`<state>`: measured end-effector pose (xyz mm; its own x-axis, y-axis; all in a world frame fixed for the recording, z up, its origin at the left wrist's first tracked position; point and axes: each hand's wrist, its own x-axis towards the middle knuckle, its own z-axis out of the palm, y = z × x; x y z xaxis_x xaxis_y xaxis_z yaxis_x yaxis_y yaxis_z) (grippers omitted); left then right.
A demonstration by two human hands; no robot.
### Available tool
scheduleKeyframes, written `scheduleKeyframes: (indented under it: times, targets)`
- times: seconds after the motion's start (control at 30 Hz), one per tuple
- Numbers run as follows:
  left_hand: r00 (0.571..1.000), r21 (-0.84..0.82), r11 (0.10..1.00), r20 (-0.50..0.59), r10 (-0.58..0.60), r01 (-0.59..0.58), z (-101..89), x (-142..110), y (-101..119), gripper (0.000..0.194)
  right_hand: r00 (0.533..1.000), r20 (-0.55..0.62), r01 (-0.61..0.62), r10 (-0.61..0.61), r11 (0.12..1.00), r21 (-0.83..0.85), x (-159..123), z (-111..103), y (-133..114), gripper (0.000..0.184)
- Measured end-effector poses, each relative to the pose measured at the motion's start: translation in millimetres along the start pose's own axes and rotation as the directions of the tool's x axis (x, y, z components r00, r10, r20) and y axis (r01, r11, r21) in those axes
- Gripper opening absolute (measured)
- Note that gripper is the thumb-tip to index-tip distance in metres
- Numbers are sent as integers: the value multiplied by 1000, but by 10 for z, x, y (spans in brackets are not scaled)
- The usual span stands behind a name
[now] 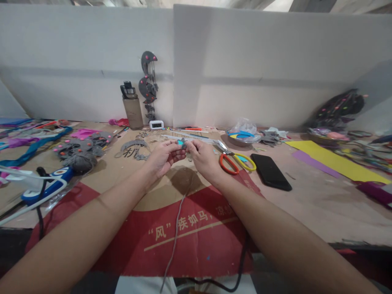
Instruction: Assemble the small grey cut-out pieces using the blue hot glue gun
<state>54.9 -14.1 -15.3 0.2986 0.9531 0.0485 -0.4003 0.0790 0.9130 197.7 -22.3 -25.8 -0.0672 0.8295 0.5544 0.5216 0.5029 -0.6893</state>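
Note:
My left hand (163, 157) and my right hand (203, 157) meet above the middle of the cardboard-covered table (306, 200). Both pinch a small grey felt piece (183, 143) with a turquoise bead on it, held between the fingertips. A thin grey string (177, 222) hangs down from the hands toward my lap. The fingers hide most of the piece.
Scissors with an orange and a yellow handle (235, 160) lie right of my hands, beside a black phone (270, 171). Grey felt shapes with pink beads (80, 149) sit at the left, a bottle (132, 107) and small clock (156, 125) at the back, yellow foam sheet (333, 161) at the right.

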Motion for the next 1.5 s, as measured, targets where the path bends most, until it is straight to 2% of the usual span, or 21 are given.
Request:
scheduleKeyframes:
  times: [0.23,0.37,0.57,0.73,0.97,1.2,1.33,1.5]
  targets:
    - [999,4,999,26,-47,47,-28,-4,42,7,999,39,6,-8,999,42,5,3,9,35]
    - [999,-32,999,-1,-35,35,-32,-4,52,6,999,42,30,-34,996,78,14,23,39,34]
    - [999,-87,996,-36,-12,9,-43,17,54,6,999,-7,40,-40,983,182,2,25,-3,15]
    - [999,-73,997,-50,-8,4,-39,12,59,7,999,-23,47,-43,984,173,-9,11,-35,12]
    - [991,-6,1000,-130,29,-30,-15,-4,69,17,1000,-20,-9,12,986,165,-10,12,-53,21]
    - [994,40,997,-84,74,-71,-32,16,31,23,996,18,-93,91,957,276,0,18,-64,23]
    - [993,31,995,-75,92,-90,-25,14,25,23,988,80,-153,134,930,335,9,36,-57,23]
    - [994,17,995,-62,95,-94,-25,23,18,23,982,123,-177,141,915,362,12,47,-70,21]
